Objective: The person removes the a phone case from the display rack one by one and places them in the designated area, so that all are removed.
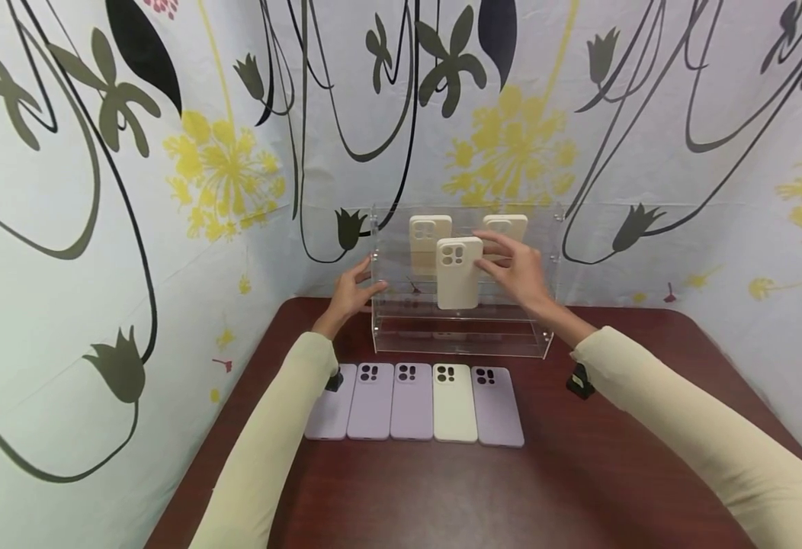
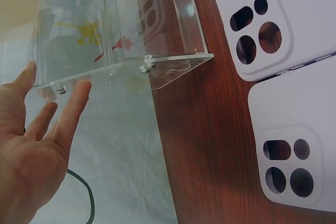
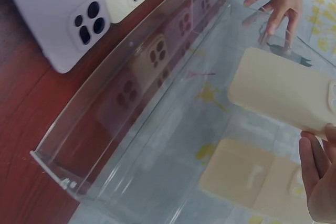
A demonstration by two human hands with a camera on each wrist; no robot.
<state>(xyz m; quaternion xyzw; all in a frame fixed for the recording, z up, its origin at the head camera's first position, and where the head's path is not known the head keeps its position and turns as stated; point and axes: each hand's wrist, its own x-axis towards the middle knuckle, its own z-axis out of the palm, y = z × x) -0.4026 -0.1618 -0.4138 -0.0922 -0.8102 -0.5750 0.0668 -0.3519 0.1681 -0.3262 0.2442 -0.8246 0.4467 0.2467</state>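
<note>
My right hand [image 1: 516, 273] pinches a cream phone case [image 1: 459, 278] by its right edge. The case is upright, camera cutouts at the top, in front of a clear acrylic display stand [image 1: 459, 352]. In the stand's upper part two more cream phone cases stand, one at the left [image 1: 431, 229] and one at the right [image 1: 511, 223], partly hidden behind my hand. At the stand's left side, my left hand [image 1: 354, 288] touches the side panel with fairly straight fingers. In the left wrist view, the thumb and fingertips [image 2: 81, 90] lie along the panel's edge.
Several phone cases lie in a row before the stand: lavender ones [image 1: 371, 404] and a cream one [image 1: 454, 404]. The dark red wooden table [image 1: 415, 488] carries everything. A patterned cloth wall [image 1: 373, 114] rises behind and on the left.
</note>
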